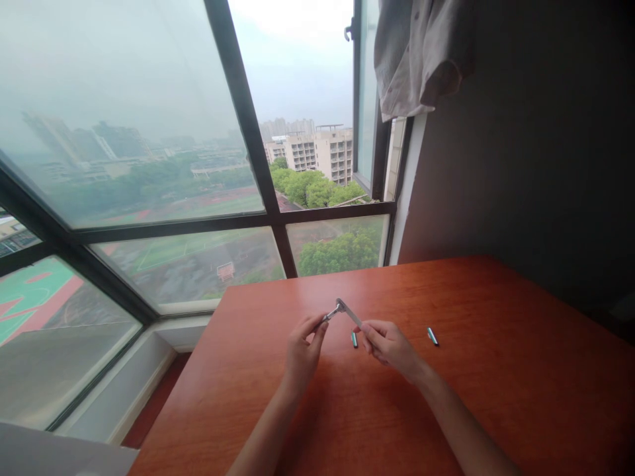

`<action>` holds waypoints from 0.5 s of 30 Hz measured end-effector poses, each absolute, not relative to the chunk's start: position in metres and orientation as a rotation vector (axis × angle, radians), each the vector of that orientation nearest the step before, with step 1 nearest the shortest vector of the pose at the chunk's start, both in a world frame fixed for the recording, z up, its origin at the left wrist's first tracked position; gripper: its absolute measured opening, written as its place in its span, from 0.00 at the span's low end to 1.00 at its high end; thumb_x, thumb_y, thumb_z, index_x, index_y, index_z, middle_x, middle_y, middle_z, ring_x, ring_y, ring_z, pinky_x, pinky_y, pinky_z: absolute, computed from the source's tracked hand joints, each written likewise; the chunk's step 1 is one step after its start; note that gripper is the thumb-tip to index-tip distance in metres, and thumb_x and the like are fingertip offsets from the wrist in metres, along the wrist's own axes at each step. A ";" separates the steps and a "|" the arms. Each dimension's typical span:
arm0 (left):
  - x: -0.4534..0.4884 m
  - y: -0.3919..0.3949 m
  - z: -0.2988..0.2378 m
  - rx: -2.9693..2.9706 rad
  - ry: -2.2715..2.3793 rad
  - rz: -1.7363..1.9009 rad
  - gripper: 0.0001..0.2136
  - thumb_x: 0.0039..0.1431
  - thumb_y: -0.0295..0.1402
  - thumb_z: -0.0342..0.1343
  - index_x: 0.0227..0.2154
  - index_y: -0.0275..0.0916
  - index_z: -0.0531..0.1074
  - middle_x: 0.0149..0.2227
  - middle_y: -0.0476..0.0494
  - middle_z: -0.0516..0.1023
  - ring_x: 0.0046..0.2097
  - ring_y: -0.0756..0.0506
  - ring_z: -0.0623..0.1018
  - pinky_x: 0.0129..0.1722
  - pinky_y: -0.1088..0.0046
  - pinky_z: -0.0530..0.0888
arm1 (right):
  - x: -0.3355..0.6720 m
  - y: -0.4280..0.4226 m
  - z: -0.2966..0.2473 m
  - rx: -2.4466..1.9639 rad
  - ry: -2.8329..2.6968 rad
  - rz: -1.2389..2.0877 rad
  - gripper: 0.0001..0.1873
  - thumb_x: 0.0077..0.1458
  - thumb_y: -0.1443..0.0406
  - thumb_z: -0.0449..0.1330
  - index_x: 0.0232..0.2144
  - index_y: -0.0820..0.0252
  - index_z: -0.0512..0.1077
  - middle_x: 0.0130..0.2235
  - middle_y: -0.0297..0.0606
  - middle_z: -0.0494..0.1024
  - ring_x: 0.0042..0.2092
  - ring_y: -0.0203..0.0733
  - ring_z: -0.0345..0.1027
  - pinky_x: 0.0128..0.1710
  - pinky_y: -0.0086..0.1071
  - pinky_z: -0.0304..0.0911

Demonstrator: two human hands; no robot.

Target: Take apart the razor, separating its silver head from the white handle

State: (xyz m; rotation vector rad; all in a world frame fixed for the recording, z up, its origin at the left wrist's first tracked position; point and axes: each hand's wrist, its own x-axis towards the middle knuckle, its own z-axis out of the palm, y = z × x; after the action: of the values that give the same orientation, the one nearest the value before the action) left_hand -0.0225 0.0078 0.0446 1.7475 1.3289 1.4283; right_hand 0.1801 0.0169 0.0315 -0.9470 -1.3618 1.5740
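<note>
My left hand (303, 345) is closed around a slim metal razor handle (331, 314) that points up and to the right. In my right hand (389, 344) the fingers pinch a thin, pale, flat stick-like tool (351, 314), whose exact kind I cannot make out. The far ends of the two meet above the table, near the silver tip. Just left of my right fingers lies a small green and dark razor cartridge (354, 340). A similar razor cartridge (433, 336) rests farther right.
The glossy reddish-brown table (238, 396) extends under both arms. Windows with dark frames (173, 228) stand along its far and left sides, one sash open. A grey cloth garment (421, 59) hangs at upper right before a dark wall (520, 152).
</note>
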 end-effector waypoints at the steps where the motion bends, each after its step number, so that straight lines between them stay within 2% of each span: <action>1: -0.022 0.008 0.045 1.751 1.339 1.443 0.12 0.58 0.37 0.55 0.39 0.37 0.78 0.36 0.40 0.79 0.38 0.44 0.76 0.37 0.72 0.72 | 0.180 0.017 0.031 -0.950 -1.361 1.570 0.23 0.54 0.48 0.55 0.34 0.65 0.71 0.19 0.27 0.65 0.14 0.24 0.45 0.11 0.23 0.40; 8: -0.028 0.009 0.042 1.648 1.435 1.535 0.12 0.57 0.38 0.55 0.40 0.38 0.77 0.39 0.40 0.79 0.41 0.42 0.77 0.39 0.71 0.72 | 0.177 0.015 0.030 -0.942 -1.400 1.570 0.25 0.54 0.48 0.55 0.34 0.65 0.72 0.20 0.27 0.65 0.14 0.25 0.46 0.12 0.23 0.40; 15: -0.021 0.007 0.041 1.714 1.364 1.425 0.12 0.56 0.38 0.57 0.38 0.38 0.78 0.35 0.40 0.79 0.35 0.45 0.76 0.32 0.74 0.71 | 0.177 0.017 0.028 -0.956 -1.349 1.538 0.24 0.54 0.48 0.55 0.35 0.65 0.71 0.20 0.27 0.64 0.14 0.25 0.45 0.12 0.23 0.39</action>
State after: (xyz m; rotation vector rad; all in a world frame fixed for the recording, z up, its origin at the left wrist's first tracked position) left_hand -0.0206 0.0072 0.0409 1.7135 1.3642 1.4252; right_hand 0.1774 0.0173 0.0277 -0.9556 -1.3492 1.5383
